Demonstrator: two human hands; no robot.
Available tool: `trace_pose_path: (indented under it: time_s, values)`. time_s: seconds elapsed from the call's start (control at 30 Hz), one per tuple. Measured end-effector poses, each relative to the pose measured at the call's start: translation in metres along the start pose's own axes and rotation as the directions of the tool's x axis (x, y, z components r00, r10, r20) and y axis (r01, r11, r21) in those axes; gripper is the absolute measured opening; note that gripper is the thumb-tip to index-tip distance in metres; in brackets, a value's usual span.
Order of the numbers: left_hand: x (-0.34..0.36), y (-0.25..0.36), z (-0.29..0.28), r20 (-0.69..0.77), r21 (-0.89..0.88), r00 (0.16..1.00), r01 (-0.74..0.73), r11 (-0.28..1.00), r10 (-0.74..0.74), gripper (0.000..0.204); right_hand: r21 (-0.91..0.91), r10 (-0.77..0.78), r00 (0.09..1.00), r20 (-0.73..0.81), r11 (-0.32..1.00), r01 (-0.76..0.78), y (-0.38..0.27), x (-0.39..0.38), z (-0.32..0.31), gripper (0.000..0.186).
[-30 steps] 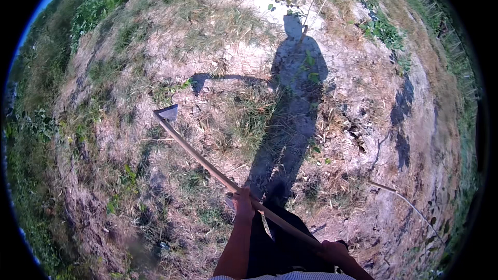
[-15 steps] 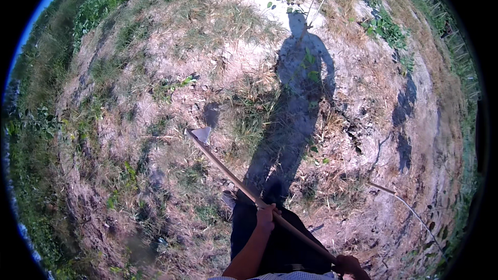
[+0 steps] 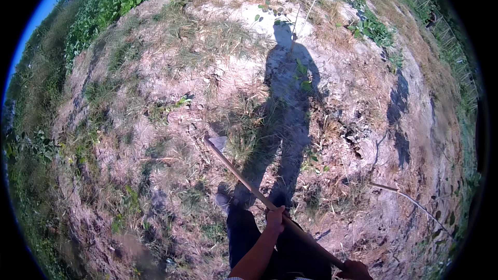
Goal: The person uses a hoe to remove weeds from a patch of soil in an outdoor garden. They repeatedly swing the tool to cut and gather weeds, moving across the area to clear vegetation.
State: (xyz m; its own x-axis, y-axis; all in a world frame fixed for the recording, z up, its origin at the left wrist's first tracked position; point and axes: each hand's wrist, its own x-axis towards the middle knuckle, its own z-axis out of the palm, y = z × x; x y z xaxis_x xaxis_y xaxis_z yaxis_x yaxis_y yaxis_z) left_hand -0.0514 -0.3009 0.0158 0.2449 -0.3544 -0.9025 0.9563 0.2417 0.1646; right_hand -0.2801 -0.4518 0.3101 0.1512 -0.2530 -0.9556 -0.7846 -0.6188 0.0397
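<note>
A hoe with a long wooden handle (image 3: 242, 179) slants from the lower right up to the left in front of my legs. Its flat metal blade (image 3: 218, 142) is at the far end, at or just above a patch of dry grass; I cannot tell whether it touches the soil. Midway down the handle, my left hand (image 3: 275, 218) is wrapped round the wood. My right hand (image 3: 354, 269) grips close to the handle's near end, low in the picture and partly in shade. My dark trousers (image 3: 243, 233) show behind the handle.
My shadow (image 3: 292, 72) stretches ahead over pale, dry ground with grass tufts (image 3: 249, 116). A thin bent branch (image 3: 410, 199) lies at right, near cracked soil (image 3: 353, 140). Leafy green plants (image 3: 111, 2) grow at far left, and a stick fence (image 3: 446, 33) runs along the right.
The hoe's blade has shifted a little right and down, toward the grass clump. Both hands keep their hold and have moved slightly right. My left shoe shows more clearly.
</note>
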Motion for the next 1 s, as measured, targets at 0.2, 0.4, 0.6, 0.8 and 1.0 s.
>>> trace_pose_path:
  time_s: [0.2, 0.4, 0.6, 0.8, 1.0]
  values:
    - [-0.041, -0.01, 0.065, 0.214, 0.212, 0.911, 0.308, 0.927, -0.352, 0.02, 0.101, 0.155, 0.987, -0.044, 0.984, -0.15, -0.073, -0.124, -0.058, 0.026]
    - [-0.047, 0.077, 0.012, 0.184, 0.05, 0.95, 0.245, 0.968, -0.25, 0.018, 0.016, 0.148, 0.985, -0.087, 0.989, -0.147, -0.165, -0.129, -0.047, 0.027]
    - [-0.069, 0.221, -0.066, 0.093, -0.209, 0.996, 0.017, 0.978, 0.002, 0.015, -0.164, -0.09, 0.98, -0.176, 0.985, 0.061, -0.268, -0.088, -0.04, 0.026]
    - [-0.082, 0.352, -0.135, -0.019, -0.391, 0.943, -0.312, 0.866, 0.332, 0.013, -0.269, -0.323, 0.923, -0.211, 0.927, 0.263, -0.363, -0.037, -0.051, 0.037]
    - [-0.119, 0.436, -0.163, -0.209, -0.436, 0.802, -0.589, 0.681, 0.56, 0.024, -0.284, -0.39, 0.913, -0.121, 0.895, 0.344, -0.466, 0.028, -0.061, 0.041]
